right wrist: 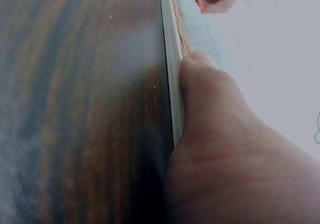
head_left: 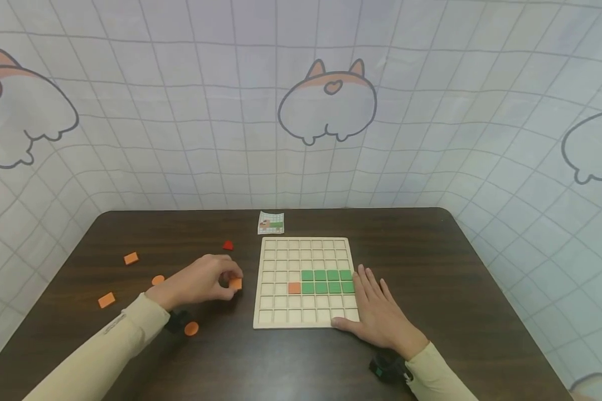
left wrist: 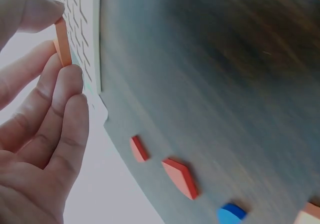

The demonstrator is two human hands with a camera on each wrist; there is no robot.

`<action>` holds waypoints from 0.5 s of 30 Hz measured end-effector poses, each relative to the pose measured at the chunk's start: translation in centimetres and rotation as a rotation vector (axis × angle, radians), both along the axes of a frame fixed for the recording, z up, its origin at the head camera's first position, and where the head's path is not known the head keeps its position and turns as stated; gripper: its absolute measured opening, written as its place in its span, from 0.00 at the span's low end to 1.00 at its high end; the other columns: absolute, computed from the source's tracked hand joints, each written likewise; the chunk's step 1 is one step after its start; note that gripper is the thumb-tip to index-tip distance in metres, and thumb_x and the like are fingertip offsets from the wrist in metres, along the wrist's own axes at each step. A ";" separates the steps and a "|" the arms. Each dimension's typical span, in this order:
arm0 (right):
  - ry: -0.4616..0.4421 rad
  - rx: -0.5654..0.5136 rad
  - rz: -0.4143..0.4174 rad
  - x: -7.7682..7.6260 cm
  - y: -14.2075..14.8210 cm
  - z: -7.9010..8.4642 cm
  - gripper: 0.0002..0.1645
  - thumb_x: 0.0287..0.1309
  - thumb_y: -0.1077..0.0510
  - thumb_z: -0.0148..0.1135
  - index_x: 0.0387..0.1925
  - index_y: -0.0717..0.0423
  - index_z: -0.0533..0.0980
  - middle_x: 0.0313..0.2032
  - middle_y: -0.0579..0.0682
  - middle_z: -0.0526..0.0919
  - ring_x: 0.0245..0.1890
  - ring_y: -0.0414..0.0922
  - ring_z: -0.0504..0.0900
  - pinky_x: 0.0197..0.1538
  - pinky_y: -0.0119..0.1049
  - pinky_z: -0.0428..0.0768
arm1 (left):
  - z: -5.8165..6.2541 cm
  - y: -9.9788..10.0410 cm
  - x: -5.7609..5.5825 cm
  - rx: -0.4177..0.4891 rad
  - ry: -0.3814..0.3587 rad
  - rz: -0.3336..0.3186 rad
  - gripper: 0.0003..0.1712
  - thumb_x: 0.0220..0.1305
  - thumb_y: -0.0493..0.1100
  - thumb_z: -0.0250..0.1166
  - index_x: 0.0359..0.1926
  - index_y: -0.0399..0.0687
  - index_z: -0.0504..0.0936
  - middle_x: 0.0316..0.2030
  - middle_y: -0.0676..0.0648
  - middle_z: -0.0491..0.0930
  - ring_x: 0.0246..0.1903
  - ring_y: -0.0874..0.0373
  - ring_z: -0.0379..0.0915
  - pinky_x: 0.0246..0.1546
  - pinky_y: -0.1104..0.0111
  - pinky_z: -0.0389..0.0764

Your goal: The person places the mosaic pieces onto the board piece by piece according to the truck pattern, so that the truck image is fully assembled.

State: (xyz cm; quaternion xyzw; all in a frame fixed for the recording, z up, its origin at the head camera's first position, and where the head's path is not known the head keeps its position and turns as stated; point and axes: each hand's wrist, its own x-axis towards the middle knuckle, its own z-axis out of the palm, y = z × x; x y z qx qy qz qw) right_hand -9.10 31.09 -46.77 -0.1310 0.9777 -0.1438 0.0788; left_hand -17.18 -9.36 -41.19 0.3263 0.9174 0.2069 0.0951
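My left hand (head_left: 205, 281) pinches a small orange square tile (head_left: 236, 284) between thumb and fingertips, just left of the board. In the left wrist view the held tile (left wrist: 63, 43) is seen nearly edge-on. My right hand (head_left: 381, 314) lies with straight fingers along the right edge of a pale gridded board (head_left: 273, 317), its thumb at the near edge. Two rows of green square tiles (head_left: 320, 288) fill cells on the board's right side. Beside the lower row's left end sits one orange tile (head_left: 294, 288) in a cell.
Behind the board lies a small printed pattern card (head_left: 271, 230). Left of it is a red piece (head_left: 228, 245). Orange rectangular pieces (head_left: 106, 299) and orange discs (head_left: 191, 328) are scattered on the dark table's left side. In the left wrist view, a blue piece (left wrist: 231, 214) lies near red ones (left wrist: 181, 179).
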 end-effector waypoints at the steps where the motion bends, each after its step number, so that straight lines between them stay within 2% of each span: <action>1: -0.001 0.000 -0.001 0.0 0.0 0.0 0.73 0.58 0.15 0.50 0.82 0.61 0.43 0.83 0.62 0.41 0.84 0.60 0.42 0.81 0.67 0.49 | 0.1 0.3 -0.1 0.002 0.004 -0.003 0.11 0.59 0.42 0.70 0.45 0.56 0.88 0.40 0.60 0.83 0.39 0.66 0.77 0.42 0.69 0.82; 7: 0.003 0.003 0.000 0.0 0.1 -0.2 0.73 0.57 0.14 0.49 0.83 0.61 0.43 0.83 0.61 0.41 0.85 0.59 0.42 0.81 0.66 0.49 | 0.3 1.6 -0.7 0.012 0.009 -0.010 0.11 0.59 0.42 0.69 0.43 0.57 0.88 0.40 0.60 0.82 0.38 0.66 0.76 0.42 0.69 0.81; 15: -0.005 0.003 -0.007 0.0 0.2 0.1 0.73 0.57 0.14 0.49 0.83 0.61 0.43 0.84 0.61 0.41 0.85 0.59 0.42 0.82 0.65 0.48 | 0.7 3.2 -1.4 0.041 0.008 -0.023 0.11 0.58 0.41 0.71 0.44 0.53 0.88 0.39 0.58 0.81 0.38 0.65 0.76 0.42 0.69 0.82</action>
